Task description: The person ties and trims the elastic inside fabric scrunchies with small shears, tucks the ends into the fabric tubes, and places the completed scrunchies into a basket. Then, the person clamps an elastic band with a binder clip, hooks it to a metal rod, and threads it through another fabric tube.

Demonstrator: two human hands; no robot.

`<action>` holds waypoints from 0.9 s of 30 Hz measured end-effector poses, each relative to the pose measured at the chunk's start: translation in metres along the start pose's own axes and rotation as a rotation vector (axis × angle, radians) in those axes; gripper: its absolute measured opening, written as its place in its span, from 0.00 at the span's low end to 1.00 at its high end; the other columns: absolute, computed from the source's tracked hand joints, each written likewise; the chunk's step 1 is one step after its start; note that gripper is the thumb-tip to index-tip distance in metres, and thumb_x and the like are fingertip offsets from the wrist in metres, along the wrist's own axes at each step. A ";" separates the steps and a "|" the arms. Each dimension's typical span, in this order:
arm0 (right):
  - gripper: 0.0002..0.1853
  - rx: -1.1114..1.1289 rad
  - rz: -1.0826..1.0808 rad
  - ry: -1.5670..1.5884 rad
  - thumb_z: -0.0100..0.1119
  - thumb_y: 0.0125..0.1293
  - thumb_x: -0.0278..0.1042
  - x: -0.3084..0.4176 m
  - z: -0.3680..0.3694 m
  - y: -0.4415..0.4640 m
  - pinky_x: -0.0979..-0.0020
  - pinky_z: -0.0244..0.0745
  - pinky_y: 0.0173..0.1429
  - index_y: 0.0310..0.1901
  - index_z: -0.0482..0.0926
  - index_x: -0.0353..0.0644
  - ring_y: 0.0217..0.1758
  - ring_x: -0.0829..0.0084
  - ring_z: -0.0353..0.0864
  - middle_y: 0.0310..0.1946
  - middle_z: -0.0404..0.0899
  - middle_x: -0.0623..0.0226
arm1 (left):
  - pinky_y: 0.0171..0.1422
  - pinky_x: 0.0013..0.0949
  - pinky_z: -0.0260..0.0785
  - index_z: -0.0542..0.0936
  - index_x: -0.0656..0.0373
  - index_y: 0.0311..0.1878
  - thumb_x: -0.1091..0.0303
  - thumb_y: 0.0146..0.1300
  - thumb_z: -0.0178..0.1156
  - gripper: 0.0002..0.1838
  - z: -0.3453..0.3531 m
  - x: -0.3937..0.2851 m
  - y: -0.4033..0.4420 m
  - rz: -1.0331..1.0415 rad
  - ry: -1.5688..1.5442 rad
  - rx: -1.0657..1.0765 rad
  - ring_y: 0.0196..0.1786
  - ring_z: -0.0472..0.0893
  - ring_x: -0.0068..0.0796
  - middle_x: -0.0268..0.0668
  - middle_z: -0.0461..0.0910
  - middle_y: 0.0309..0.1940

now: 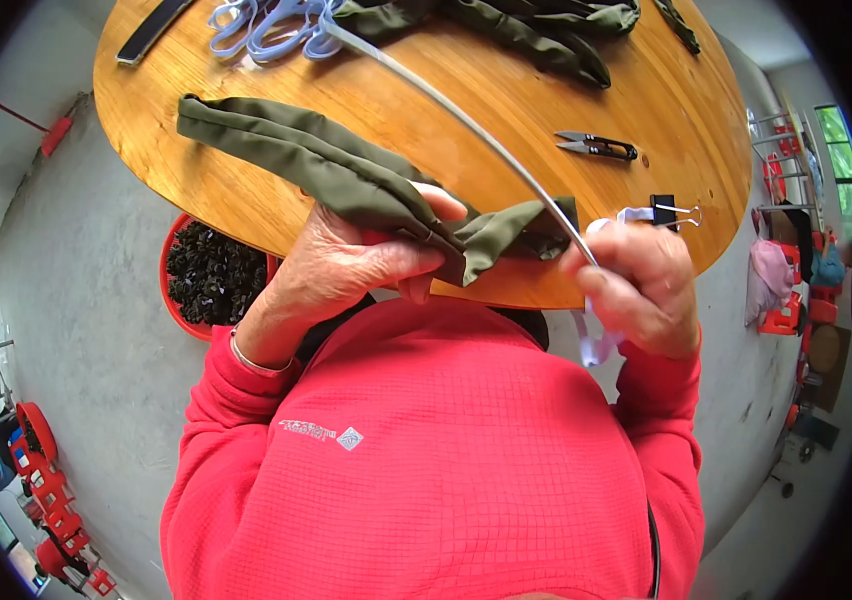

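Note:
My left hand (pixel 351 255) is closed around a folded dark green fabric piece (pixel 316 155), thumb in front. The long end of the fabric reaches up and left over the table, and a twisted end (pixel 511 235) extends toward my right hand. My right hand (pixel 641 285), slightly blurred, is closed on a long pale band (pixel 466 120) that curves down from the upper left. A pale lavender end (pixel 596 345) hangs below this fist. Its fingers hide exactly how the band is gripped and whether it touches the fabric.
On the round wooden table (pixel 486 90) lie thread snips (pixel 596 146), a binder clip (pixel 668 212), coiled lavender band (pixel 276 30) and more green fabric (pixel 536 35). A dark strip (pixel 153 30) rests at upper left. Below the edge stands a red basin (pixel 170 290) of dark pieces.

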State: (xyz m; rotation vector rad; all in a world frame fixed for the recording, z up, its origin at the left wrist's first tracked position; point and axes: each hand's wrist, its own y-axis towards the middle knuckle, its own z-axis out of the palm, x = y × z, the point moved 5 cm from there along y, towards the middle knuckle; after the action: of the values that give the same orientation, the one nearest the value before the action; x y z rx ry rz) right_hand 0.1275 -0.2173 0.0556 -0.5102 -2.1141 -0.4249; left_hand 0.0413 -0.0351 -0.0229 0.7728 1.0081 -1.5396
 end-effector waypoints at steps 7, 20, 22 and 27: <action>0.05 -0.013 0.101 0.316 0.62 0.57 0.26 -0.016 0.041 0.055 0.82 0.52 0.18 0.30 0.79 0.34 0.15 0.91 0.57 0.13 0.65 0.80 | 0.30 0.24 0.73 0.70 0.65 0.54 0.82 0.53 0.61 0.23 0.006 0.004 0.005 0.103 -0.019 0.019 0.28 0.79 0.25 0.39 0.79 0.32; 0.05 -0.019 0.181 0.333 0.59 0.57 0.26 -0.021 0.054 0.061 0.80 0.58 0.18 0.28 0.77 0.33 0.16 0.90 0.61 0.13 0.66 0.78 | 0.25 0.20 0.64 0.79 0.67 0.32 0.72 0.59 0.62 0.06 -0.008 -0.036 -0.034 0.261 0.505 -0.358 0.23 0.71 0.14 0.31 0.76 0.23; 0.05 -0.022 0.132 0.274 0.59 0.57 0.26 -0.017 0.056 0.061 0.79 0.58 0.19 0.28 0.77 0.33 0.16 0.88 0.61 0.12 0.66 0.76 | 0.25 0.20 0.62 0.79 0.67 0.30 0.72 0.59 0.62 0.07 -0.004 -0.038 -0.036 0.340 0.546 -0.380 0.22 0.70 0.13 0.30 0.76 0.21; 0.04 -0.019 0.067 0.240 0.58 0.56 0.25 -0.010 0.057 0.059 0.76 0.60 0.20 0.28 0.77 0.33 0.18 0.86 0.62 0.14 0.68 0.73 | 0.19 0.19 0.58 0.79 0.65 0.28 0.73 0.59 0.61 0.07 -0.001 -0.026 -0.017 0.259 0.412 -0.346 0.18 0.67 0.10 0.28 0.74 0.16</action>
State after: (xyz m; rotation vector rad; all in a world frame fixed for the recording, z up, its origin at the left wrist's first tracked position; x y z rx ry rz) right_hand 0.1225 -0.1418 0.0226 -0.5134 -1.8593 -0.4454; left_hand 0.0299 -0.0225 0.0028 0.9492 1.3720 -0.9674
